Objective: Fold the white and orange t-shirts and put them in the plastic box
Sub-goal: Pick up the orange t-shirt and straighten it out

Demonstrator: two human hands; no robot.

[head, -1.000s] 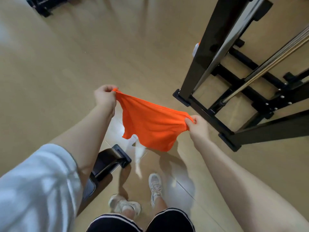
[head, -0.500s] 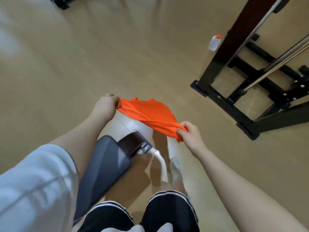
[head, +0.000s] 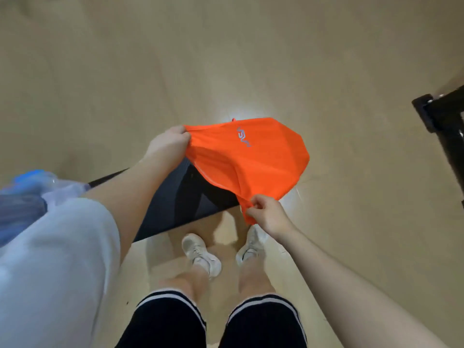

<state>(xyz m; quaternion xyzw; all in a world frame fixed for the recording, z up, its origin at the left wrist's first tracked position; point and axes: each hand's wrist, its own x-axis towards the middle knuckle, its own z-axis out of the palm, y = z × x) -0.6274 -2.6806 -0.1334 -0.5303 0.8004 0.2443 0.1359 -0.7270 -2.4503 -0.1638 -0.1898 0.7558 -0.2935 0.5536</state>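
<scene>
— While the left hand (head: 167,144) is balled up, what has it got?

— One edge of the orange shirt (head: 247,160), bunched in a tight fist, knuckles up. The cloth fans out from that fist toward the right.

— And the right hand (head: 267,217)?

— Pinching the near lower edge of the shirt between thumb and fingertips, the other fingers curled in. So both hands grip it, and it hangs in the air between them, billowed (small pale lettering shows on top, too blurred to read).

— Where is it over?

— Above the tan floor (head: 251,59), partly over the end of a dark grey pad (head: 185,199) that runs out from under the left forearm. The shirt hides that pad's far right corner.

— Anything else about?

— White shoes (head: 200,254) just below the shirt, black shorts (head: 216,322) with white stripes, a white sleeve (head: 57,259) filling the lower left. A blue and clear blur (head: 27,187) sits at the left edge; I cannot tell what it is. A black frame foot (head: 442,114) stands well apart at the right edge.
</scene>
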